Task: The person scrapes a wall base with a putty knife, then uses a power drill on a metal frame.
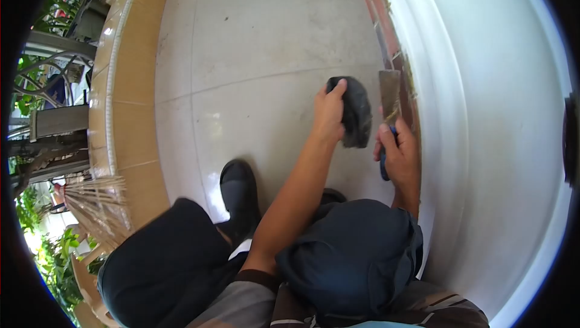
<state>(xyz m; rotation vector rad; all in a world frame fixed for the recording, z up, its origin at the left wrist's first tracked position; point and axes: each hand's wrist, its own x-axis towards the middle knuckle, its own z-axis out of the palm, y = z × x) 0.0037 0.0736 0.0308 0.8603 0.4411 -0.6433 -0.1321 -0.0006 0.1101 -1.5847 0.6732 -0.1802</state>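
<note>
My left hand (pixel 329 113) is closed on the edge of a black rounded object (pixel 357 113), held just above the floor. It has a dull, creased surface, and I cannot make out whether it is a soft bowl or a bunched bag. My right hand (pixel 402 153) is wrapped round the blue handle of a putty knife (pixel 389 92). The flat metal blade points away from me, beside the strip of red bricks (pixel 386 20) at the wall's foot. A yellowish smear shows near the blade's base.
The white wall (pixel 501 86) with its moulded base stands close on my right. Grey floor tiles (pixel 260 32) stretch ahead. A low tan tiled ledge (pixel 136 86) runs along the left, with a straw broom (pixel 99 201) against it. Plants and furniture lie beyond. My black shoe (pixel 238 192) rests on the floor.
</note>
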